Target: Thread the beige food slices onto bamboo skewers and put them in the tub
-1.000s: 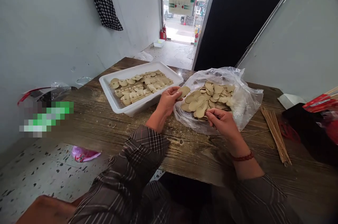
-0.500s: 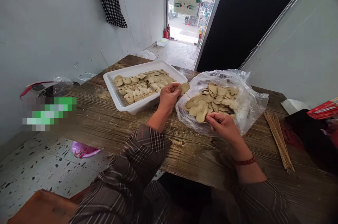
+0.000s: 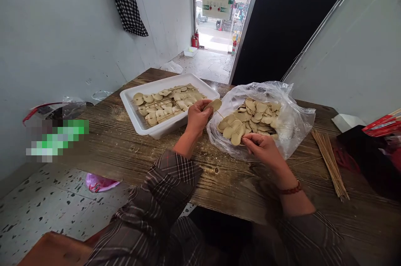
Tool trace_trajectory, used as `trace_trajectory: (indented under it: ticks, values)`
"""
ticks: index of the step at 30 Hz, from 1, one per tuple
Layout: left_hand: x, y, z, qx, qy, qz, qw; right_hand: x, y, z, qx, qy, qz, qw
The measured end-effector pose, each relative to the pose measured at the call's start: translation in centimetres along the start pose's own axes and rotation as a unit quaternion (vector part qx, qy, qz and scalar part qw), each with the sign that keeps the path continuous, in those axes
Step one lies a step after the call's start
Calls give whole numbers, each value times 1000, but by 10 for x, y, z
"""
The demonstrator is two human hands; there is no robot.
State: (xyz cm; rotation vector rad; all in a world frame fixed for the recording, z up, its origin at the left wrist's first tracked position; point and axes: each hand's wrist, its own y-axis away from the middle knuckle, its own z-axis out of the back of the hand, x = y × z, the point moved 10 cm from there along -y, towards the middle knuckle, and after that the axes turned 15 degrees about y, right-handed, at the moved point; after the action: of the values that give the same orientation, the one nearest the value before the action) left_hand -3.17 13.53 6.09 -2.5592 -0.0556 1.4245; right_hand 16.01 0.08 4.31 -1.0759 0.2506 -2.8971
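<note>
My left hand (image 3: 198, 117) pinches a flat beige disc (image 3: 214, 105) between thumb and fingers, at the near right corner of the white tray (image 3: 138, 126). My right hand (image 3: 260, 145) is closed on the near end of a thin skewer, which carries several overlapping beige discs (image 3: 232, 127). The skewer's other end points toward the disc in my left hand. Beneath and behind it, a clear plastic bag (image 3: 294, 132) lies open with a heap of loose discs (image 3: 260, 111). Rows of skewered discs (image 3: 156, 107) lie in the tray.
Bare thin sticks (image 3: 330, 163) lie bundled on the wooden table (image 3: 140, 153) at the right. Beyond them are a black container (image 3: 360, 149) and red packets (image 3: 380, 126). A wooden stool (image 3: 56, 251) stands at lower left.
The view has shifted slightly. Both hands keep nearly the same pose, with the disc and the skewer still held.
</note>
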Motion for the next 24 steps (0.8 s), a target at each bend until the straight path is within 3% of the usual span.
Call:
trace_trajectory:
  ticks: [10, 16, 24]
  values:
    - [-2, -1, 4, -4, -106, -41, 994, 1, 0, 1, -10, 25, 4, 1000]
    - [0, 3, -4, 13, -132, -50, 990, 3, -1, 1, -28, 42, 12, 999]
    - [11, 6, -3, 10, -16, 24, 1000, 8, 0, 3, -36, 27, 25, 999]
